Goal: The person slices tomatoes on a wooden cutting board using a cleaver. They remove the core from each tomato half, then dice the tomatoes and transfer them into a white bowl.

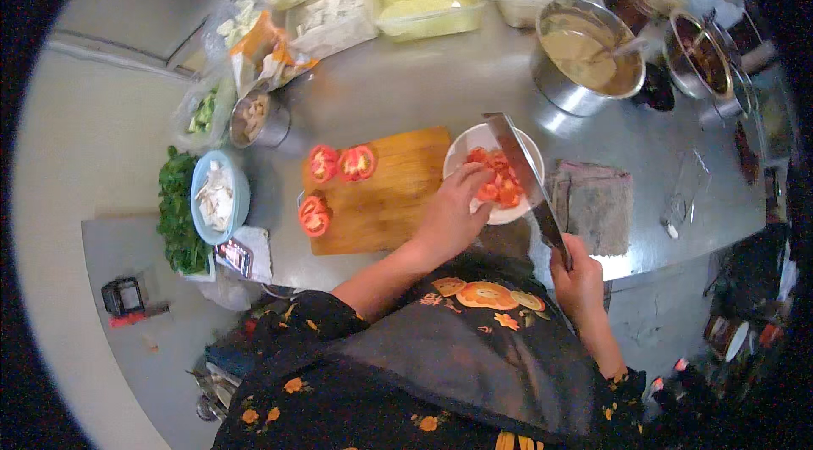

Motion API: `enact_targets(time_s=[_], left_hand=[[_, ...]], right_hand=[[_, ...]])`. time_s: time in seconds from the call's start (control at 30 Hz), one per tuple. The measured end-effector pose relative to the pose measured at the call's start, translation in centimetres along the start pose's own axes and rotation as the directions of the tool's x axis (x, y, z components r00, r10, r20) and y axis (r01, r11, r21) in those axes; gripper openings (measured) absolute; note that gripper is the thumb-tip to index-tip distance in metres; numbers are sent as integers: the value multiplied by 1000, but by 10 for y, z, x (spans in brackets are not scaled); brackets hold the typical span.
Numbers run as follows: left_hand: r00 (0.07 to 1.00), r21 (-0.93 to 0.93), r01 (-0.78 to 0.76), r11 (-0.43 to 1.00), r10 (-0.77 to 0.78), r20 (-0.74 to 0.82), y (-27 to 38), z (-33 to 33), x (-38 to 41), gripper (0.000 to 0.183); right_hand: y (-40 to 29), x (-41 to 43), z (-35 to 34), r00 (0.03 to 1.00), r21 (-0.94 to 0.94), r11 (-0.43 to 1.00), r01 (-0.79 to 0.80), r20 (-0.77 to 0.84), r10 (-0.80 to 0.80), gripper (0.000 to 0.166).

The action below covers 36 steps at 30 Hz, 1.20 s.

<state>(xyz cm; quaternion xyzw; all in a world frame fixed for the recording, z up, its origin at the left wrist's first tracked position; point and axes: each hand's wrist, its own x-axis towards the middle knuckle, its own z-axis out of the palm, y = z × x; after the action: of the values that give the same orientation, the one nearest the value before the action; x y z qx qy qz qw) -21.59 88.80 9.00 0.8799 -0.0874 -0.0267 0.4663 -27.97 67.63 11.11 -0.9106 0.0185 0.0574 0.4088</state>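
Observation:
My right hand (577, 272) grips the handle of a cleaver (527, 174), whose broad blade is held over the right part of a white bowl (454, 161). Cut tomato pieces (506, 186) lie in that bowl. My left hand (458, 205) reaches over the bowl's left rim, fingers bent at the tomato pieces; whether they hold any cannot be told. Left of the bowl lies a wooden cutting board (387, 202). Cut tomatoes (357, 163) rest at its upper left, and another cut tomato (314, 216) sits at its lower left edge.
A folded cloth (594, 205) lies right of the bowl. Behind stand a steel pot of batter-like liquid (578, 59) and a plastic tub of pale yellow slices (429, 21). A steel cup (270, 126), a blue bowl (240, 199), leafy greens (178, 202) and a phone (234, 256) are at the left.

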Motion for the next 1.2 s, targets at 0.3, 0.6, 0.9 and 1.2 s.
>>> enact_targets(time_s=[0.3, 0.6, 0.9, 1.2], left_hand=[[715, 15, 340, 940, -248, -653, -113, -96, -87, 26], [561, -115, 628, 770, -550, -618, -159, -117, -116, 43], [743, -716, 364, 596, -649, -163, -90, -79, -88, 34], [854, -881, 455, 131, -344, 391, 7, -18, -24, 28]], right_hand=[[4, 1, 2, 1000, 20, 1000, -1, 21, 1, 18], [-21, 2, 7, 993, 29, 998, 56, 99, -58, 13], [-9, -14, 0, 997, 69, 995, 70, 14, -71, 10], [-14, -19, -13, 987, 52, 987, 153, 46, -156, 32]])
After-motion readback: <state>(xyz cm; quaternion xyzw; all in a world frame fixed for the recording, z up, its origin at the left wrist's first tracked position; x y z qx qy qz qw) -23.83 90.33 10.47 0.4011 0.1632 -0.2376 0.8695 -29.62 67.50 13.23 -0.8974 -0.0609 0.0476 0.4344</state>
